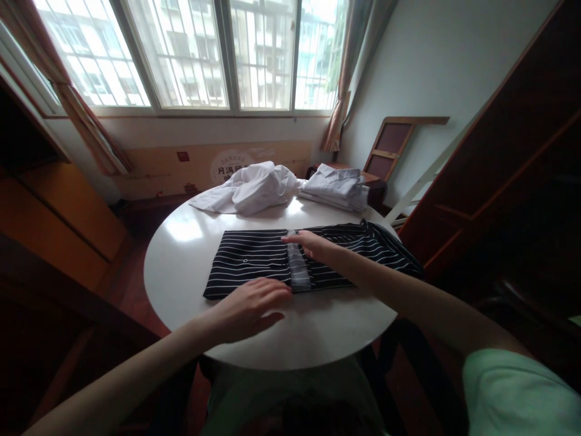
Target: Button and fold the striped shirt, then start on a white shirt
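Note:
A black garment with white stripes (pixel 247 251) lies flat on the round white table (pixel 177 284), its left part folded into a neat rectangle. Across its middle runs a pale, see-through strip (pixel 298 267). My left hand (pixel 254 306) is at the garment's near edge, fingers stretched toward the strip's near end and thumb apart. Over the strip's far end is my right hand (pixel 313 247), fingers extended to the left and nothing visibly gripped. Whether either hand presses on the cloth I cannot tell. The garment's right end (pixel 385 245) is looser and bunched, partly behind my right forearm.
At the table's far side lie a crumpled white garment (pixel 263 188) and a folded pile of pale clothes (pixel 336 188). A wooden chair (pixel 385 148) stands behind on the right. Barred windows (pixel 190 54) and tied curtains (pixel 86 121) are beyond.

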Tool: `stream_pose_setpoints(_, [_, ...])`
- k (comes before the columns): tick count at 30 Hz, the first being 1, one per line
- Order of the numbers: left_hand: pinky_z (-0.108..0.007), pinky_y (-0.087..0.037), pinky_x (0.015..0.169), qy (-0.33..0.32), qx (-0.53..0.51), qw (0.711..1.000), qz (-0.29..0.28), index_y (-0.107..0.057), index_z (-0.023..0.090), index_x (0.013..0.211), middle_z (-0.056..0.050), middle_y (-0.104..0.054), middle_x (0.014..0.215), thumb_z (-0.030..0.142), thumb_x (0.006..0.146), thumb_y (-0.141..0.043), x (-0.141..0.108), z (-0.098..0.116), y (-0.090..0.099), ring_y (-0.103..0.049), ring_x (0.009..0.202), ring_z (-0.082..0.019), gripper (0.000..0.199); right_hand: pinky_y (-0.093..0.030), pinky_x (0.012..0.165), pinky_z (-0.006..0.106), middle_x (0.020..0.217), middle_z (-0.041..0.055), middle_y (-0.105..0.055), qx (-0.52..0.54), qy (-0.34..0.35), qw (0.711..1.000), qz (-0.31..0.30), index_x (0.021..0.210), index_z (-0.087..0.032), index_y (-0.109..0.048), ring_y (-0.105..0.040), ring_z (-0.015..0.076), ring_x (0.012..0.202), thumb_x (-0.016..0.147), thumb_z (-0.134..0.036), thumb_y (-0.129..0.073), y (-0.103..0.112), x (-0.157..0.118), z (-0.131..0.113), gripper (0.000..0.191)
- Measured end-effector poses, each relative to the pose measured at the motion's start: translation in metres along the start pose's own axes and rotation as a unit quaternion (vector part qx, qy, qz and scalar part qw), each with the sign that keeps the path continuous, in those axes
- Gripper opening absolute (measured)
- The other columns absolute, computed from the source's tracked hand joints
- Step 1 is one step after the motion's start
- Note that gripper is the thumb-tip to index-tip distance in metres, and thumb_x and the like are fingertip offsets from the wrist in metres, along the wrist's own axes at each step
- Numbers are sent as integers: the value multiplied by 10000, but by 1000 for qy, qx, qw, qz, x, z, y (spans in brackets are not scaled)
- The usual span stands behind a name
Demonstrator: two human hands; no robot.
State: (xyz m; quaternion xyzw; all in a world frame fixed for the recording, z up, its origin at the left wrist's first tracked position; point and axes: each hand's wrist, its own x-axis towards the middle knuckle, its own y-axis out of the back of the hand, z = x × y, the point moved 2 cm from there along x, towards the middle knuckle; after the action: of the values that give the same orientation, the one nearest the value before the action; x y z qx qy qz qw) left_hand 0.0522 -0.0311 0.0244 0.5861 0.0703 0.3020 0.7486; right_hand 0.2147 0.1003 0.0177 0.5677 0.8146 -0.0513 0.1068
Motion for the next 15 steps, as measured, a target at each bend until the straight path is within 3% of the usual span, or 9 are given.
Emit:
stream_pose_setpoints(2, [-313, -386, 933, -75, -32, 995, -52, -465, 206, 1186, -78, -575, 1141, 263, 856, -396, 13, 23, -8, -502, 1084, -178, 342, -490, 667, 258, 764, 28, -620, -2, 13, 1000, -3, 773, -188, -539, -573, 138, 719, 585, -178, -729, -12, 3, -4, 268])
stream_pose_setpoints(5, [-349, -355, 976, -96, -36, 994, -40, -406, 174, 1246, -114, -495, 1252, 260, 837, -428, 32, 37, -21, -423, 1183, -209, 419, -490, 565, 247, 631, 6, -590, -10, -13, 1000, 14, 772, -176, -503, -573, 130, 597, 593, -97, -692, -29, 8, -15, 272])
stream_pose_setpoints(8, [-387, -310, 1021, -40, -7, 999, -4, -292, 142, 1315, -143, -320, 1384, 299, 850, -389, 47, 28, -32, -269, 1288, -227, 500, -466, 476, 223, 543, -15, -550, -9, -33, 999, 32, 766, -158, -476, -552, 116, 508, 636, -77, -637, -44, 11, -35, 222])
stream_pose_setpoints(11, [-415, -273, 1041, 46, 40, 996, 57, -247, 109, 1329, -163, -254, 1410, 307, 859, -347, 57, 6, -35, -177, 1320, -239, 521, -450, 445, 205, 542, -7, -549, -10, -11, 1000, 21, 776, -140, -479, -538, 107, 492, 657, -90, -632, -57, 13, -58, 200])
stream_pose_setpoints(15, [-411, -335, 983, 171, 131, 970, 116, -332, 76, 1285, -175, -373, 1340, 313, 877, -276, 55, -34, -32, -294, 1272, -256, 476, -451, 448, 208, 578, -2, -539, -6, 27, 1000, 6, 854, -111, -481, -523, 105, 502, 645, -85, -653, -69, 10, -83, 272])
